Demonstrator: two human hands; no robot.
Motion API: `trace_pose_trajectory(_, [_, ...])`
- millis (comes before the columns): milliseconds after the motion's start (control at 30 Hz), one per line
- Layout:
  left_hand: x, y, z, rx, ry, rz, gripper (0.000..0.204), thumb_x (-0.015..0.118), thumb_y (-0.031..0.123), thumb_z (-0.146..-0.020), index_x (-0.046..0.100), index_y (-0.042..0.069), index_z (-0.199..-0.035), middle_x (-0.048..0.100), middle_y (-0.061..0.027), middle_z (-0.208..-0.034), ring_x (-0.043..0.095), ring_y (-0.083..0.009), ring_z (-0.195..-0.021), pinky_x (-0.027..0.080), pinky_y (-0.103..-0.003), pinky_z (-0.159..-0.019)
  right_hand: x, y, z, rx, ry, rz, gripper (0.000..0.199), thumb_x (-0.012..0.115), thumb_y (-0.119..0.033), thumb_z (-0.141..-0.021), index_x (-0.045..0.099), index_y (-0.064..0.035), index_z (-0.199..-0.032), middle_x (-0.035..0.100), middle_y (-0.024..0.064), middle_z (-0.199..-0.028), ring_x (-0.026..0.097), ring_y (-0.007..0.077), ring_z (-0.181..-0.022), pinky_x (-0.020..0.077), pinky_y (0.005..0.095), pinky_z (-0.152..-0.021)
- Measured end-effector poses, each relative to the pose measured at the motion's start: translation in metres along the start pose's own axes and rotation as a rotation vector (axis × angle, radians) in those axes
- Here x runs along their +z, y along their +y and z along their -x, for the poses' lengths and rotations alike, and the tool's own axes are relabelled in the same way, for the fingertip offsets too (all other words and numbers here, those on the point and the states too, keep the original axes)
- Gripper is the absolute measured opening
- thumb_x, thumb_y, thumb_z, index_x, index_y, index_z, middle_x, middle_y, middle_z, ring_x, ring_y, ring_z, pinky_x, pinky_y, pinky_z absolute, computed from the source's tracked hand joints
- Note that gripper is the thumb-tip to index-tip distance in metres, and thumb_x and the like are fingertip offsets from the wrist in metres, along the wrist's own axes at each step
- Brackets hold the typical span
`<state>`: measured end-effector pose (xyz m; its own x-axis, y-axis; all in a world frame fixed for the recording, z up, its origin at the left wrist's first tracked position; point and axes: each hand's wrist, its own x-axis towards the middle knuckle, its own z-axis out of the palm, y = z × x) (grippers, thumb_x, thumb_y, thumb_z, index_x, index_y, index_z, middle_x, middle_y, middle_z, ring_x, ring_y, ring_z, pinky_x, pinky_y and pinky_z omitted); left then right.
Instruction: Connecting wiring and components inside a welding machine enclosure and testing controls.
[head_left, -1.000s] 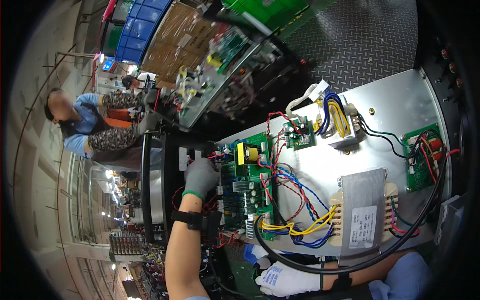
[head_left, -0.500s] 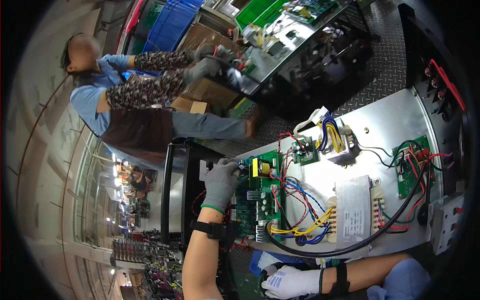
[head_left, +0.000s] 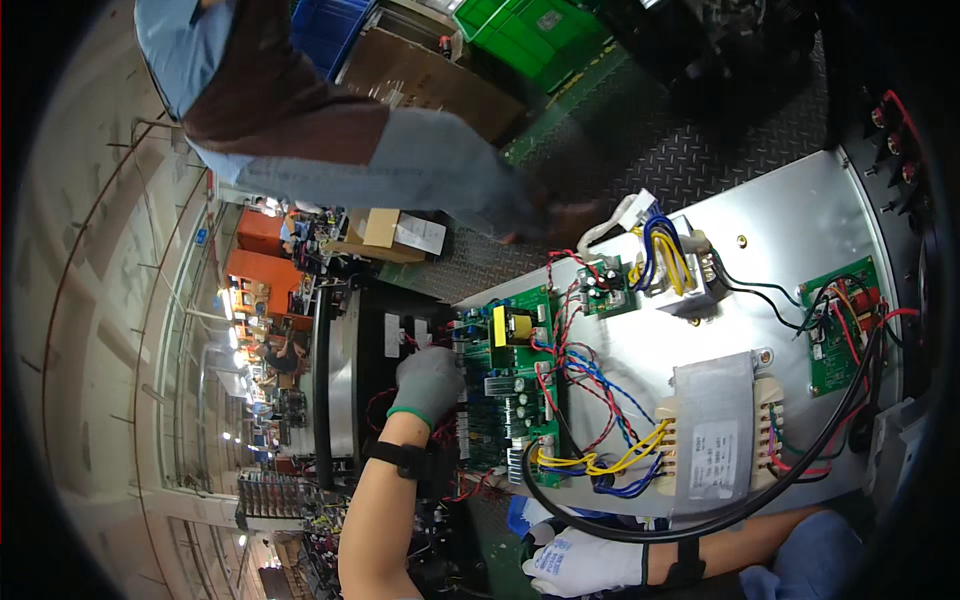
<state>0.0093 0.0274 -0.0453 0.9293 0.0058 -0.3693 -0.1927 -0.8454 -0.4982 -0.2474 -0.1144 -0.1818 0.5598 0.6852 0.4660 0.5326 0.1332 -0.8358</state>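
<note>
My left hand point(head_left: 428, 383), in a grey glove with a green cuff, rests against the left edge of a green circuit board point(head_left: 505, 385) on a silver metal chassis plate point(head_left: 790, 250). Its fingers curl at the board's edge among red wires; what they grip is hidden. My right hand point(head_left: 585, 562), in a white glove, lies at the plate's near edge beside a thick black cable point(head_left: 640, 535). A grey transformer point(head_left: 715, 435) with yellow and blue leads stands right of the board.
A small green board point(head_left: 840, 320) sits at the plate's right, and a wound coil with blue and yellow wires point(head_left: 665, 255) at its back. A black metal case point(head_left: 365, 345) lies left of the board. Another person point(head_left: 330, 150) passes behind; green and blue crates point(head_left: 520, 30) stand beyond.
The view has swung, so the other person now fills the top left. My left hand stays at the board's left edge, and my right hand stays at the plate's near edge.
</note>
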Motion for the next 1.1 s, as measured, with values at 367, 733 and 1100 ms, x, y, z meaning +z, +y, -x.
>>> trace_pose_trajectory(367, [-0.008, -0.020, -0.005, -0.032, -0.097, -0.016, 0.025, 0.060, 0.026, -0.076, 0.072, 0.006, -0.086, 0.068, -0.0195, -0.092, 0.065, -0.0377, -0.088, 0.052, -0.045, -0.081, 0.026, 0.032, -0.001, -0.071, -0.025, 0.002, 0.021, 0.054, -0.031, -0.086, 0.055, -0.0111, -0.080, 0.060, 0.0109, -0.068, 0.061, 0.0323, -0.063, 0.0465, 0.0461, -0.058])
trace_pose_trajectory(733, [0.012, -0.004, -0.005, -0.021, 0.198, -0.081, 0.020, 0.060, 0.023, -0.079, 0.071, 0.006, -0.078, 0.069, -0.0167, -0.082, 0.067, -0.0365, -0.081, 0.054, -0.046, -0.071, 0.040, 0.033, -0.003, -0.163, -0.094, 0.081, 0.024, 0.048, -0.033, -0.092, 0.056, -0.0102, -0.090, 0.063, 0.0119, -0.075, 0.064, 0.0335, -0.064, 0.0500, 0.0454, -0.056])
trace_pose_trajectory(1100, [-0.021, -0.033, 0.061, 0.197, 0.410, 0.248, 0.029, 0.062, 0.016, -0.080, 0.062, 0.015, -0.109, 0.065, -0.0128, -0.093, 0.063, -0.0348, -0.085, 0.051, -0.045, -0.073, -0.019, -0.017, -0.014, 0.109, -0.465, 0.047, 0.029, 0.047, -0.037, -0.093, 0.057, -0.0106, -0.098, 0.065, 0.0123, -0.080, 0.065, 0.0352, -0.069, 0.0512, 0.0475, -0.061])
